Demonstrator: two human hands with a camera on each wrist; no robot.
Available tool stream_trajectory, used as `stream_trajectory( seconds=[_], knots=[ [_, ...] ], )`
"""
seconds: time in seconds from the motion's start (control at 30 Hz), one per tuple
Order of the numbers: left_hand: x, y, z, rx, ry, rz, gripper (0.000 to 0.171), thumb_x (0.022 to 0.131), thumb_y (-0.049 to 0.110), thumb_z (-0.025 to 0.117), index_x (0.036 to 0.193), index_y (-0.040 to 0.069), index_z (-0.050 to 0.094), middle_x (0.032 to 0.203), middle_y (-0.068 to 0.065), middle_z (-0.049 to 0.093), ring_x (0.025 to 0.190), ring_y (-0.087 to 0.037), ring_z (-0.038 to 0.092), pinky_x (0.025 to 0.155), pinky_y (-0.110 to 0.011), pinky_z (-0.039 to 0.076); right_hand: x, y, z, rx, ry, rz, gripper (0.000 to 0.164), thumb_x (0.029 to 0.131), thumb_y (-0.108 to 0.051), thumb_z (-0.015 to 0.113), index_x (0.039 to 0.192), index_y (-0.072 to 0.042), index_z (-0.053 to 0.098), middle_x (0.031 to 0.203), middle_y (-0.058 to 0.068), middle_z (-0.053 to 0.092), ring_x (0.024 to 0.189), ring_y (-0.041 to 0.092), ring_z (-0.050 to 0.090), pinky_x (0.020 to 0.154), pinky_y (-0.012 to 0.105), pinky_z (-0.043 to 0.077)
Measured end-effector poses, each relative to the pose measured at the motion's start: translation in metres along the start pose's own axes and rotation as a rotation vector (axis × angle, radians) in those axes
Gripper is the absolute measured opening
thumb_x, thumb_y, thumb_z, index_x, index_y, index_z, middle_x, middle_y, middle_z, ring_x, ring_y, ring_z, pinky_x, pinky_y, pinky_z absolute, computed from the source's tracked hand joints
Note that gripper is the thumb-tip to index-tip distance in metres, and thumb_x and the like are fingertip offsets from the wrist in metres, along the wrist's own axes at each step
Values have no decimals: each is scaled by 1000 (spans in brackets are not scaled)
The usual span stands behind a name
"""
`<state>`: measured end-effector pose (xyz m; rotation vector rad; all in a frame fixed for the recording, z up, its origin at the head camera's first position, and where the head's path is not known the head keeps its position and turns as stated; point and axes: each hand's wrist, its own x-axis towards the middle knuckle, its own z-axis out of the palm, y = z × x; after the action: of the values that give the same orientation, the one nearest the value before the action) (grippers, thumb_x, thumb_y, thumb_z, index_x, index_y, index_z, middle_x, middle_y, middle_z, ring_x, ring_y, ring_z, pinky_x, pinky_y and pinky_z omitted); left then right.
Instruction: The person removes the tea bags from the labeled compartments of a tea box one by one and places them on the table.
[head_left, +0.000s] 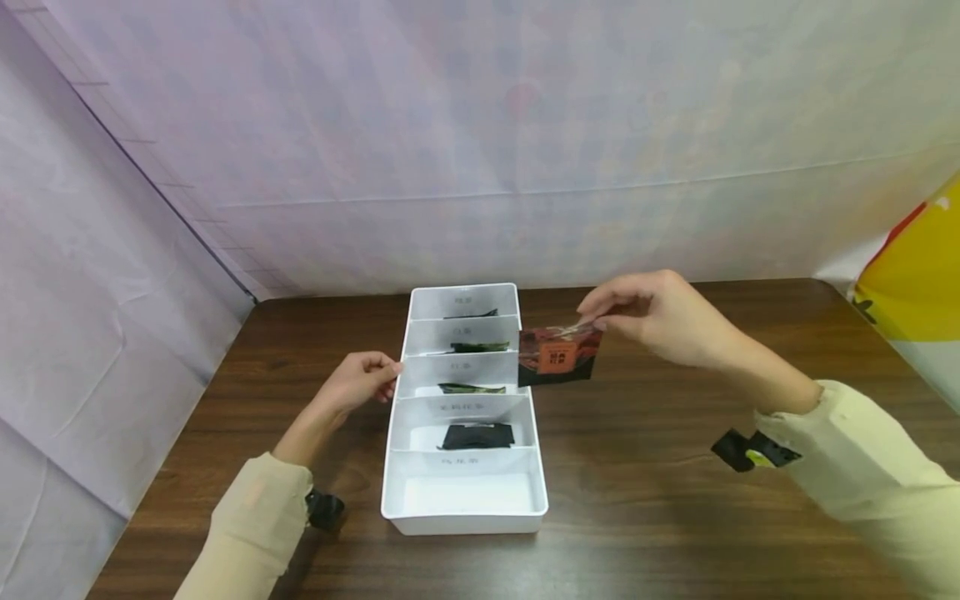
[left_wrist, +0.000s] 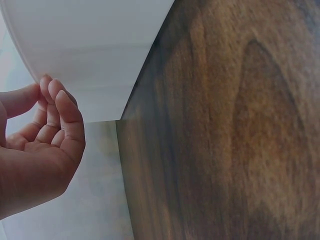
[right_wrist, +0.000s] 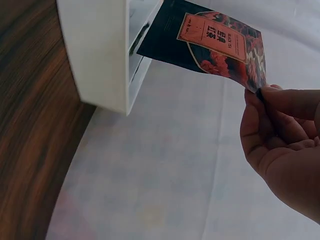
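Note:
A red and black black-tea sachet (head_left: 558, 357) hangs over the right rim of a white divided box (head_left: 468, 523). My right hand (head_left: 660, 321) pinches the sachet by its upper corner between thumb and fingers; in the right wrist view its printed label (right_wrist: 214, 36) faces the camera. At the box's left side, my left hand (head_left: 358, 385) holds the rim with thumb and fingertips. Inside the box, a black sachet (head_left: 477, 436) lies in the second compartment from the front. Green-edged sachets (head_left: 480, 347) show in two middle compartments, and a dark sachet (head_left: 472, 314) in the farthest.
The box stands lengthwise on a brown wooden table (head_left: 637, 517), its far end close to a pale cloth backdrop (head_left: 450, 167). Printed labels mark the compartment walls. A yellow and red cloth (head_left: 918, 275) hangs at the far right.

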<state>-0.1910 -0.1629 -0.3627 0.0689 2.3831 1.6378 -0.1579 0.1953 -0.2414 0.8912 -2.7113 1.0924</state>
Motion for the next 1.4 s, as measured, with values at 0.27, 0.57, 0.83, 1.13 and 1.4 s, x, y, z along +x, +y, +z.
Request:
stream_trajectory(
  seconds=[0.27,0.57,0.83,1.13,1.4],
  knots=[
    [-1,0,0,13,0,5,17,92,6,52,86,-9,55,64,-3,53,55,-11,51,57,-26,47,-1,32,-7,18,-15,104,17,84,4,61,98,-4,66,88,7,67,76,11,61,61,21,47],
    [-1,2,2,-3,-3,2,16,92,6,52,85,-9,55,64,-3,53,55,-10,51,56,-25,47,-6,69,-1,61,-88,204,15,85,4,59,97,-2,64,89,9,67,79,14,63,65,25,49],
    [-1,0,2,-19,-3,5,16,92,5,52,84,-8,55,64,-3,52,55,-11,51,57,-26,47,-9,100,9,131,-127,293,15,86,5,57,100,5,62,91,14,67,80,17,64,59,27,46],
    [-1,0,2,-34,-10,13,16,92,6,52,82,-7,54,64,-4,51,56,-11,50,55,-24,47,-12,123,19,133,-120,303,17,86,9,53,102,10,60,93,18,66,79,21,64,54,27,39],
    [-1,1,4,-38,-9,12,16,92,5,51,82,-6,54,64,-4,51,56,-10,50,55,-23,46,-10,133,26,118,-109,302,20,85,11,52,104,11,59,94,21,65,81,24,64,57,27,44]
  ],
)
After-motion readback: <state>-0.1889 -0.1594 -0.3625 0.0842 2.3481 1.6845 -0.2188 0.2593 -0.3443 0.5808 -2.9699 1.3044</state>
